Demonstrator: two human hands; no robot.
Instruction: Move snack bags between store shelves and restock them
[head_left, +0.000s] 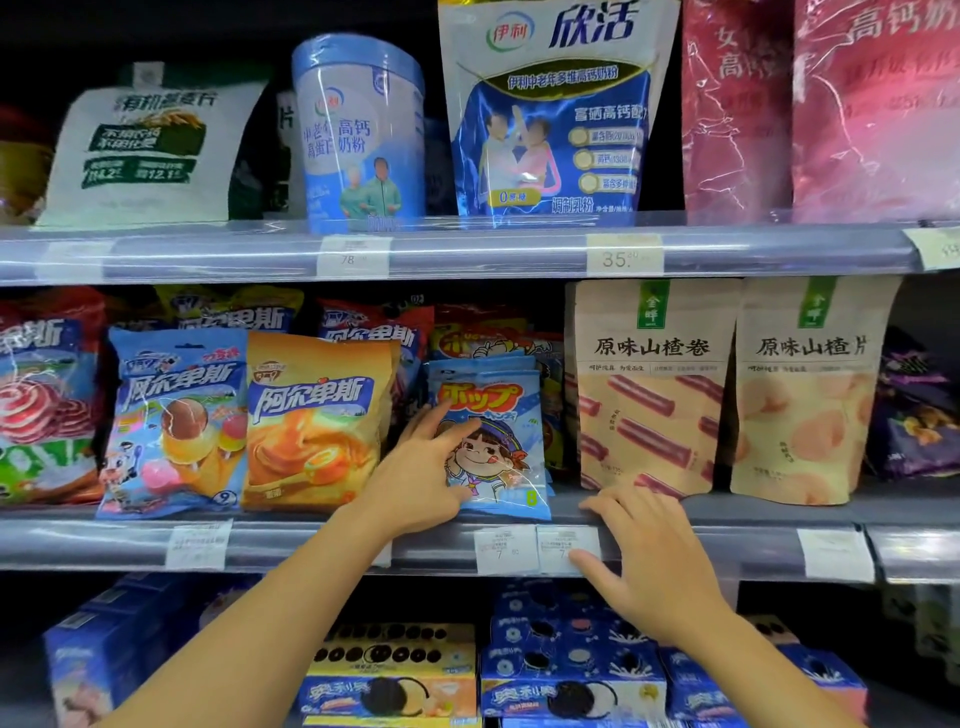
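Two hands reach to the middle shelf (311, 545). The left hand (415, 473) lies against the front of a blue candy bag (498, 457), fingers spread and fairly straight on its printed face, thumb low by the bag's bottom edge; it touches the bag and, as far as can be seen, does not pinch it. The bag stands upright at the shelf's front edge, first in a short row of like bags behind it (only their top edges show). Just left of this hand stands an orange candy bag (311, 421), with a blue lollipop bag (176, 421) beside it further left. The right hand (654, 556) rests on the shelf's front rail, fingers loosely bent over its top lip and holding nothing, thumb tip on a white price tag (556, 543). Just above those fingers stands a kraft pouch (649, 384) printed with red rolls, and to its right a second kraft pouch (810, 389). Below both wrists sit blue and yellow cookie boxes (395, 675). Well above the hands, on the upper shelf, stands a blue-and-white milk powder bag (550, 114)
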